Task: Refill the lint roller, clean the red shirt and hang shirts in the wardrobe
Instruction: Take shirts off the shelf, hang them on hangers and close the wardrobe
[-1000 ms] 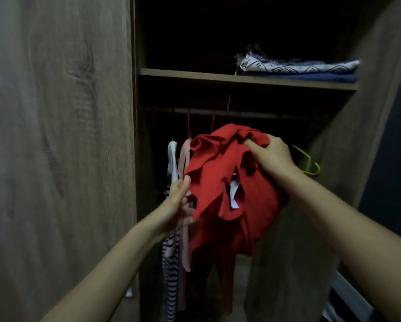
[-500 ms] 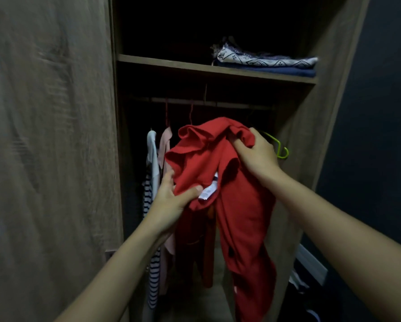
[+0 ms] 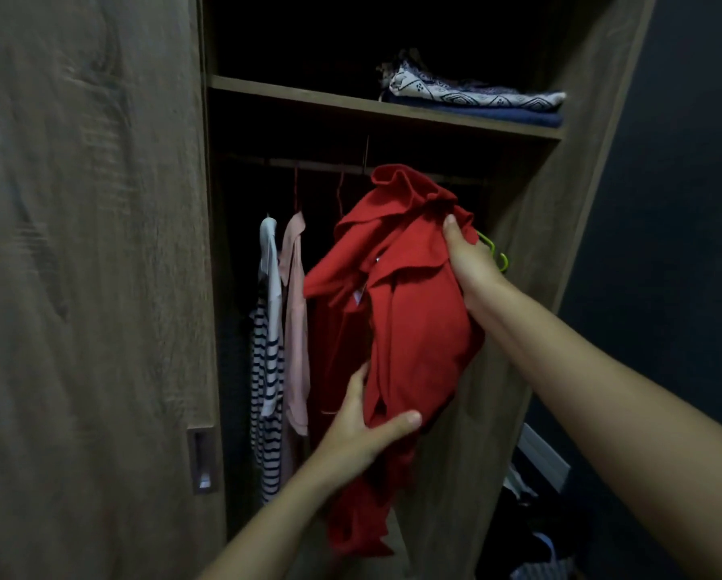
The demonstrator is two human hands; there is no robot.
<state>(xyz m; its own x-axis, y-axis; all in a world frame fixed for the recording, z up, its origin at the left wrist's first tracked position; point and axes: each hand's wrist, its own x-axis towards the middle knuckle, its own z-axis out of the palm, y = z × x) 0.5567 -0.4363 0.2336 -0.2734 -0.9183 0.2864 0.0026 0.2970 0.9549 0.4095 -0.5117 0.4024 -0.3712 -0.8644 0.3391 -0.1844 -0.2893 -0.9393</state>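
Before the open wardrobe (image 3: 100, 286) I see the red shirt (image 3: 413, 320) held bunched. The right hand (image 3: 472, 265) clutches its top, the left hand (image 3: 359, 433) grips the lower fold. I judge the hanging step; next the green hanger (image 3: 495, 251) must catch the rail (image 3: 317, 166)

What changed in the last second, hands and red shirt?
The left hand let go near the collar and moved down to grip the red shirt lower; the shirt now hangs longer. The right hand still grips its top, green hanger behind it. Hung shirts and the folded stack unchanged.
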